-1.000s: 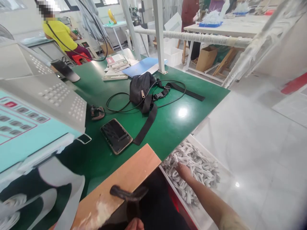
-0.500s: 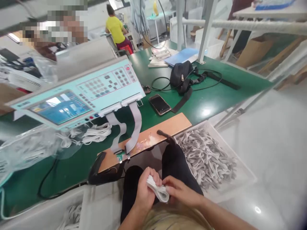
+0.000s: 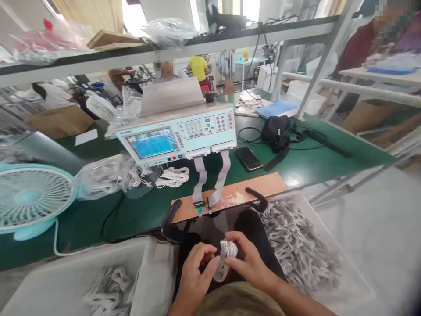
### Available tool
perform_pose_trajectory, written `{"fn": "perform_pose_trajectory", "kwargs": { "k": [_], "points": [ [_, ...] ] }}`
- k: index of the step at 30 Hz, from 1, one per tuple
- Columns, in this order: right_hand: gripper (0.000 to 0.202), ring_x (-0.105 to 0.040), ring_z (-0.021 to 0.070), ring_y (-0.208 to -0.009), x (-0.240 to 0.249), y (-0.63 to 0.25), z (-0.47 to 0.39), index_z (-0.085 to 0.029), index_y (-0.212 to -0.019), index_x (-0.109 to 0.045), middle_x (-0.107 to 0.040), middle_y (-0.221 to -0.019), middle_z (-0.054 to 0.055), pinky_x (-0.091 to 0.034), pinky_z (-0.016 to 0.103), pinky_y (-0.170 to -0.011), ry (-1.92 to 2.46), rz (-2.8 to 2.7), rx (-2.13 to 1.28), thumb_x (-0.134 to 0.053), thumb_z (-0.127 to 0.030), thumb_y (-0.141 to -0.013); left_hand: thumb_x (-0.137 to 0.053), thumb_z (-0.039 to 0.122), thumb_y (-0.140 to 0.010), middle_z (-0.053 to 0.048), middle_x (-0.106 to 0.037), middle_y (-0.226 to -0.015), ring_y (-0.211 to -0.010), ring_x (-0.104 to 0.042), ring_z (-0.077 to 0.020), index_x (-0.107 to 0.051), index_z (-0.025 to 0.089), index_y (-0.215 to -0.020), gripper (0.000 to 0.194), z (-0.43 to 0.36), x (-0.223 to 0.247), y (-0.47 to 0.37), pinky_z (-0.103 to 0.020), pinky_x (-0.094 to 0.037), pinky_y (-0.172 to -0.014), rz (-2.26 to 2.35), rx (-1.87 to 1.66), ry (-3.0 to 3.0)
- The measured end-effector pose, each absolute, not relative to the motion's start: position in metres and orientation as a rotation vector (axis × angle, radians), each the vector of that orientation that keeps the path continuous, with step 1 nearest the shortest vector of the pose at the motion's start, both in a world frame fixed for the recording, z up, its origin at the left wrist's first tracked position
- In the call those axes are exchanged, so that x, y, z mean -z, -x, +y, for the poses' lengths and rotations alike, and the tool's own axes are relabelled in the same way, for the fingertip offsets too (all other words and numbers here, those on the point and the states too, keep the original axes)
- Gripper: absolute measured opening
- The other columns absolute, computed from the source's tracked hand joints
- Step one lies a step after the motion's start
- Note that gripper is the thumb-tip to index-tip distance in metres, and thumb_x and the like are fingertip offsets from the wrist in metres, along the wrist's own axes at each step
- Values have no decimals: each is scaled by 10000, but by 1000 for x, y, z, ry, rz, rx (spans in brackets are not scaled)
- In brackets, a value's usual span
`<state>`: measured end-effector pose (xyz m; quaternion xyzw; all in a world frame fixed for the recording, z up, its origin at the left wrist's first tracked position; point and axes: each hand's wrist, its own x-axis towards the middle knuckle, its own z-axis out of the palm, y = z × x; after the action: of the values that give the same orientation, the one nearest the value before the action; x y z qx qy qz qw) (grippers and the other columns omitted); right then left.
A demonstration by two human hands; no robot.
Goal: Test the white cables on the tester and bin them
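Observation:
A coiled white cable [image 3: 230, 250] is between my two hands, above my lap. My right hand [image 3: 250, 262] grips the bundle from the right, thumb below and forefinger above. On the other side, my left hand [image 3: 197, 274] has curled fingers, and its thumb lies against the loop hanging at the lower end; whether the other fingers touch the cable is hidden. To the right stands a white bin [image 3: 357, 281] full of grey-white coiled cables [image 3: 296, 245]. Another white bin [image 3: 39, 287] at lower left contains fewer coiled cables [image 3: 110, 289].
A tester with a screen [image 3: 153, 142] stands on the green table [image 3: 309, 164], its ribbon cables [image 3: 221, 177] running to a wooden board [image 3: 263, 184]. Clamps [image 3: 173, 219] grip the board. A fan [image 3: 31, 197], phone [image 3: 248, 158] and black bag [image 3: 276, 131] lie around. People sit beyond.
The view has swung left and up, showing the fan and shelf. The cable has turned more upright between my hands, and my left hand no longer wraps round it as fully.

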<state>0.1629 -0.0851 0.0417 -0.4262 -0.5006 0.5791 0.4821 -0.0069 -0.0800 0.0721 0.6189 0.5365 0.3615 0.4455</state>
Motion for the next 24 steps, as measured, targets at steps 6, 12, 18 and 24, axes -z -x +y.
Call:
{"fn": "perform_pose_trajectory", "kwargs": {
  "k": [6, 12, 18, 24],
  "points": [
    [301, -535, 176, -805, -45, -149, -85, -206, -1037, -505, -547, -945, 44, -451, 270, -691, 1168, -1626, -1180, -600, -233, -752, -599, 324, -742, 13, -533, -703, -553, -463, -110, -572, 179, -856, 186, -75, -47, 13, -180, -362, -408, 1191, -734, -1138],
    [293, -518, 175, -797, -53, -147, -77, -199, -1015, -526, -541, -913, 35, -443, 266, -690, 1116, -1568, -1265, -606, -263, -741, -629, 328, -749, 18, -518, -705, -587, -477, -103, -537, 173, -745, 180, -68, -38, 20, -190, -411, -489, 1072, -886, -1069],
    [248, -509, 128, -615, -47, -137, -70, -171, -939, -574, -532, -726, 5, -437, 240, -598, 1056, -1416, -1548, -405, -349, -905, -589, 381, -789, 45, -495, -624, -554, -439, -87, -513, 182, -743, 218, -62, -28, 14, -186, -389, -527, 1239, -1107, -913],
    [175, -535, 147, -731, -50, -130, -65, -166, -966, -603, -579, -833, 48, -419, 234, -683, 966, -2005, -1220, -458, -203, -874, -612, 367, -760, 64, -434, -567, -535, -400, -78, -479, 187, -682, 237, -50, -30, 6, -173, -363, -519, 1286, -1195, -726]
  ]
}}
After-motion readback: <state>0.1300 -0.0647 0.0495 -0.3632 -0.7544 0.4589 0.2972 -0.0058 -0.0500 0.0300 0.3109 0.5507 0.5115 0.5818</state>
